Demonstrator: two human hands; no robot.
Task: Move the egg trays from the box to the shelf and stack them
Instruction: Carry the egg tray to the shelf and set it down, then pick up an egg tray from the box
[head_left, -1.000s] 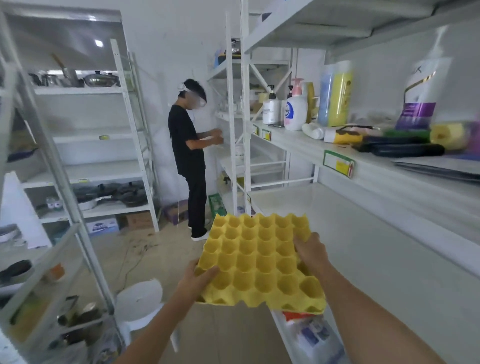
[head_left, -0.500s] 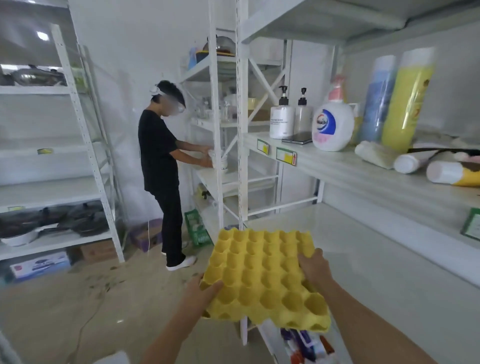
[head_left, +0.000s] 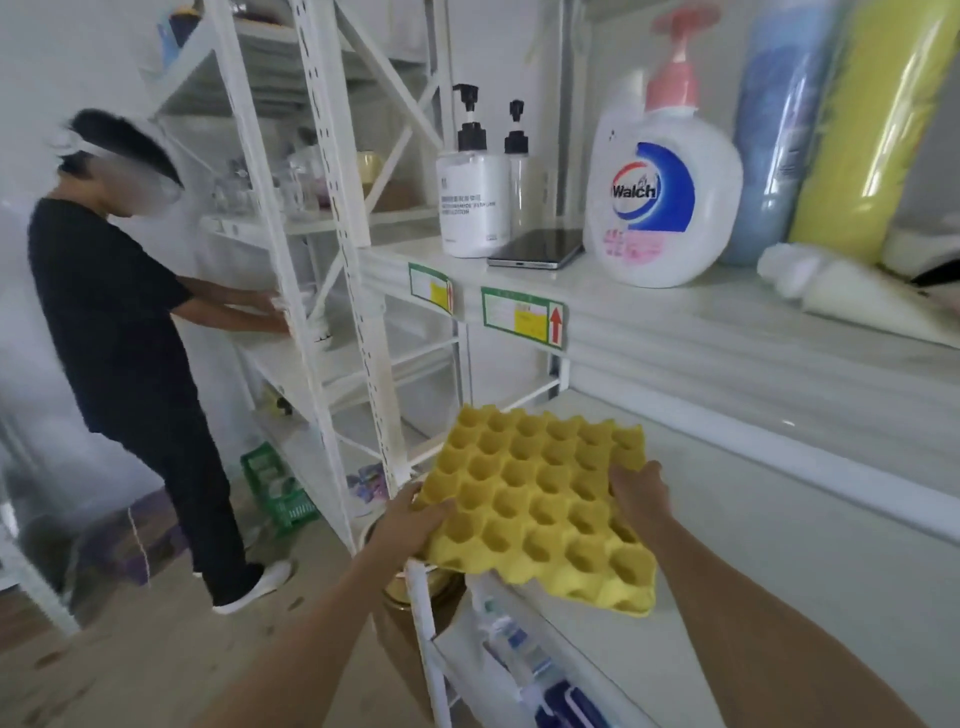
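A: Where was the egg tray (head_left: 540, 506) at that pt?

B: Held w/ both hands, cups up, tilted a bit. Left hand (head_left: 413, 522) gripped the near-left edge, thumb on top, fingers under. Right hand (head_left: 636, 493) gripped the right edge, fingers curled over the rim. Far part of the tray hung over the front of the shelf (head_left: 779, 545); near part still stuck out past the front edge. Couldn't tell if the underside touched the board yet.

A: What changed vs a sec before?

B: A sec earlier the tray was out over the aisle floor, left of the shelf post. Then view swung right and closer: soap bottle (head_left: 665, 192) and lotion pump (head_left: 472, 202) on the upper shelf loomed much bigger, tray crossed in over the shelf corner. Grip on both sides looked the same throughout.

A: Meaning for the task?

B: Prob. carry phase nearly over, set-down next. No other trays visible on that shelf, so likely this one starts the stack. Other person (head_left: 119, 332) at far left worked a diff rack, well apart.
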